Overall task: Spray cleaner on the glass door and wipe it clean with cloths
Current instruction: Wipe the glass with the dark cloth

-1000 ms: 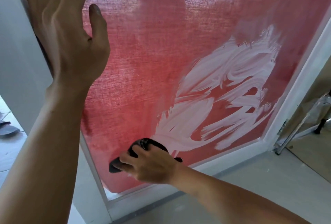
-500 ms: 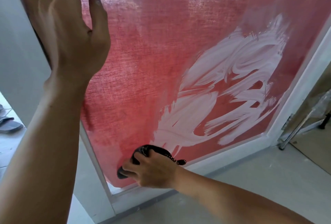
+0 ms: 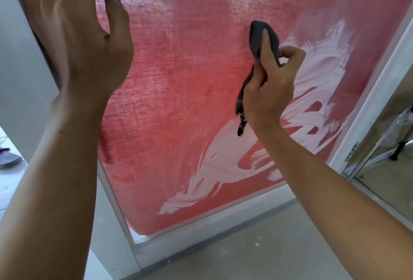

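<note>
Our right fingers (image 3: 267, 42) curl round a dark cloth (image 3: 260, 38), one finger laid straight along it, pressing its bunched top against the glass door (image 3: 178, 100); the cloth's tail hangs down below our right hand (image 3: 268, 92). Our left hand (image 3: 73, 33) is raised near the door's left edge, thumb out and holding nothing we can see, its fingertips cut off by the frame's top. White smears (image 3: 223, 159) of cleaner streak the lower right glass. A red fabric shows behind the pane, above the grey floor (image 3: 257, 253).
</note>
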The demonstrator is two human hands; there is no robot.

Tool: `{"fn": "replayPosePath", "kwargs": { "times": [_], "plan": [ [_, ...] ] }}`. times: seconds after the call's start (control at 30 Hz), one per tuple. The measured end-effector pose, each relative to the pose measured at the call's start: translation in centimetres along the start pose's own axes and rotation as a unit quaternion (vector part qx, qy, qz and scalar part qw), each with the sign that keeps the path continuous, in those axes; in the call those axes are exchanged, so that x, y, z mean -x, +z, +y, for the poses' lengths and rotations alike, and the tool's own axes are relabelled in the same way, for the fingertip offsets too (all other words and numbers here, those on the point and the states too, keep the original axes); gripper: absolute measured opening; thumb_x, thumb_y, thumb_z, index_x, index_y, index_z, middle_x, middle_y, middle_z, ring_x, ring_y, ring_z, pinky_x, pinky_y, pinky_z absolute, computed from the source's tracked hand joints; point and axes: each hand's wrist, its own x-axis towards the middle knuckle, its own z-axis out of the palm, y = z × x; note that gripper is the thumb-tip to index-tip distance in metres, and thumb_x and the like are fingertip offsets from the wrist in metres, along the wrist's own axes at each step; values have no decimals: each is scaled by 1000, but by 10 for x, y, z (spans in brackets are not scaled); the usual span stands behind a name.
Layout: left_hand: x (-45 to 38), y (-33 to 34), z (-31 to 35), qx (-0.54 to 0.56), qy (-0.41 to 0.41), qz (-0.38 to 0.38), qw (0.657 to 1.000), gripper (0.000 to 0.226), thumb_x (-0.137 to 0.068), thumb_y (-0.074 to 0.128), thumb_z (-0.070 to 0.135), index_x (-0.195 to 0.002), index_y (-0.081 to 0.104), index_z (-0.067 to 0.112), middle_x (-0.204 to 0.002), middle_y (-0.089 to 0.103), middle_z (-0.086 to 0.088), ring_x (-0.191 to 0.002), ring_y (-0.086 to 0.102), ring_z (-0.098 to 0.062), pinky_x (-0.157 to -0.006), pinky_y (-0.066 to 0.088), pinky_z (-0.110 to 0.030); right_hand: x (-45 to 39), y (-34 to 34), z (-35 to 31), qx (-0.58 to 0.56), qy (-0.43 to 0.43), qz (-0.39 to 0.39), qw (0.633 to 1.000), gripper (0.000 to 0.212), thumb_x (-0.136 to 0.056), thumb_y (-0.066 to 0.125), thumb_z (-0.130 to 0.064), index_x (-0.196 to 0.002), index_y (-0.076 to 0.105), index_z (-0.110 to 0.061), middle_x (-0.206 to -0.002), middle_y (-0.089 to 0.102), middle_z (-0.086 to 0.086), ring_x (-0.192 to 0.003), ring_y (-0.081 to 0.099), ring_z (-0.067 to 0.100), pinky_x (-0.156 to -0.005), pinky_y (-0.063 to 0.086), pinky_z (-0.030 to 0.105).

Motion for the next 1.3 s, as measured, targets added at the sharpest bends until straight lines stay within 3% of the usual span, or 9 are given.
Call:
{"fn": "replayPosePath", "kwargs": {
  "times": [0.2,0.27,0.43,0.67,0.77,0.9,1.1,1.2,1.3],
  "plan": [
    [-26,-15,-19,26,-35,1,999,53,-108,45,26,-121,39,78,-123,48,50,-128,57,-17,-115,40,-50,53,-7,-38,-19,-104,-161,981,38,-100,56,-15,-136,63,-24,-111,60,12,-81,61,20,-57,61,38],
    [-21,-12,-19,16,-27,1,1000,60,-109,44,25,-124,34,82,-127,40,58,-124,54,-5,-118,38,-47,98,-20,-50,-28,-184,-297,937,24,-99,63,-34,-122,63,-37,-99,59,-7,-76,57,11,-61,59,38],
    [-26,-15,-34,29,1,-14,999,43,-109,42,21,-124,48,60,-126,58,28,-130,58,-20,-113,42,-51,193,-38,-28,-70,-430,-506,745,39,-108,36,-9,-140,56,-20,-125,53,8,-93,55,29,-69,55,45],
    [-26,-14,-11,36,-32,12,999,62,-109,43,27,-117,29,87,-116,36,65,-122,54,-4,-114,31,-20,69,-14,-26,-101,-216,-226,944,55,-90,68,4,-137,60,-24,-108,64,17,-82,60,23,-47,56,35],
    [-24,-17,-10,60,-59,19,996,61,-109,43,28,-108,29,87,-105,36,65,-106,53,2,-102,22,-7,70,-11,-37,-59,-172,-164,970,53,-84,63,8,-130,70,-17,-112,64,21,-88,65,31,-52,57,35],
    [-22,-18,-12,68,-77,24,994,59,-109,44,29,-109,31,86,-105,37,64,-102,46,23,-104,27,-11,137,-13,-31,-91,-301,-275,908,42,-97,67,-8,-136,60,-22,-116,58,9,-89,59,22,-65,61,33],
    [-29,-19,-23,39,-16,6,999,47,-109,44,22,-123,48,67,-125,57,37,-128,59,-14,-115,40,-47,185,-47,-17,-140,-438,-572,679,40,-97,57,-5,-132,65,-22,-125,52,6,-93,56,25,-66,56,39],
    [-31,-19,-34,9,14,0,1000,43,-107,45,16,-124,53,55,-127,62,20,-129,59,-24,-111,41,-53,141,-39,-16,-245,-305,-629,672,48,-96,60,-4,-141,60,-19,-122,55,11,-90,61,27,-61,58,38],
    [-32,-20,-27,-18,28,-25,999,43,-106,45,13,-125,51,51,-127,61,17,-134,55,-23,-114,38,-56,89,-34,-12,-335,-49,-561,756,36,-99,52,-10,-132,64,-5,-108,64,7,-87,66,19,-75,58,33]
  ]
}}
